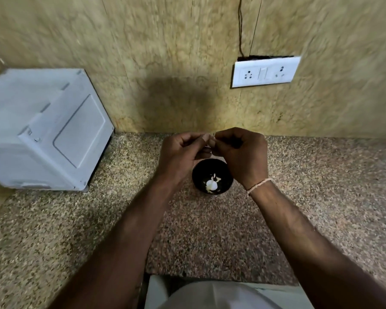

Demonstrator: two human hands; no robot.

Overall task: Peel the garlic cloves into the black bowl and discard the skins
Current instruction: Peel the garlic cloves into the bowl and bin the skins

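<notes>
A small black bowl (pixel 212 178) stands on the speckled granite counter (pixel 310 197). Inside it lie a white piece of garlic (pixel 211 185) and a few pale flakes of skin. Just above the bowl's far rim, my left hand (pixel 181 155) and my right hand (pixel 243 155) meet fingertip to fingertip. Both have curled fingers and pinch a small garlic clove (pixel 211 142) between them; it is mostly hidden by the fingers. A thin thread band circles my right wrist.
A white appliance (pixel 42 130) sits at the back left of the counter against the beige wall. A white socket plate (pixel 265 71) with a dark wire above it is on the wall to the right. The counter's front edge lies near my body.
</notes>
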